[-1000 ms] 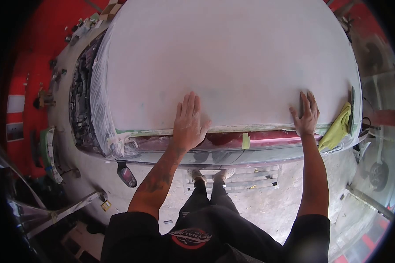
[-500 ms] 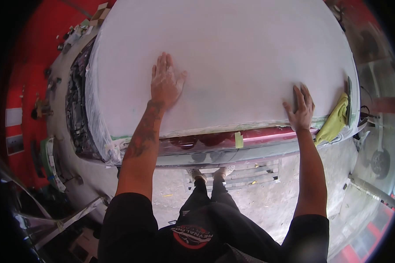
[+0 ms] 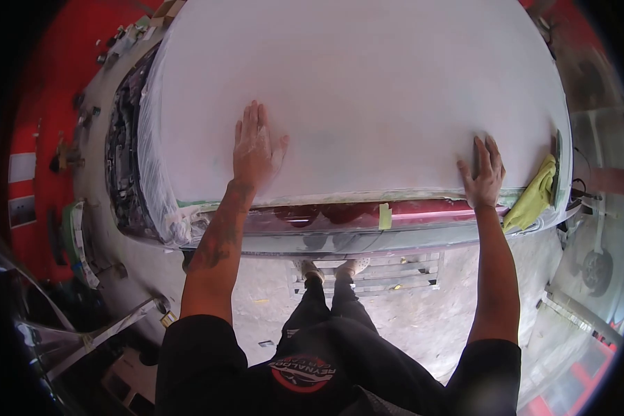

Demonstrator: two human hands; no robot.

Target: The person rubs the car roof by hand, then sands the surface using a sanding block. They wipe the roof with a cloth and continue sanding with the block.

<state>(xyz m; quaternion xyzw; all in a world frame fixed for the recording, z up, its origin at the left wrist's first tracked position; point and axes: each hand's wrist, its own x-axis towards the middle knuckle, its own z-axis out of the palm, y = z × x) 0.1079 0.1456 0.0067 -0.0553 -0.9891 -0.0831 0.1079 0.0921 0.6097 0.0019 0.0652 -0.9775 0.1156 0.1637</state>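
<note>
Hands flat on white panel

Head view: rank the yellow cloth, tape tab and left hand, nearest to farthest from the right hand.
1. Yellow cloth, just right of the right hand.
2. Tape tab, to its left, lower.
3. Left hand, farthest left, flat on the panel.

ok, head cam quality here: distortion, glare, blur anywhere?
Head view: strong fisheye, the white panel bulges and the corners are black vignette. The panel is bright and nearly washed out, showing little texture. The left hand and right hand are sharp, with no motion blur. Detail softens towards the rim past the yellow cloth.
</note>
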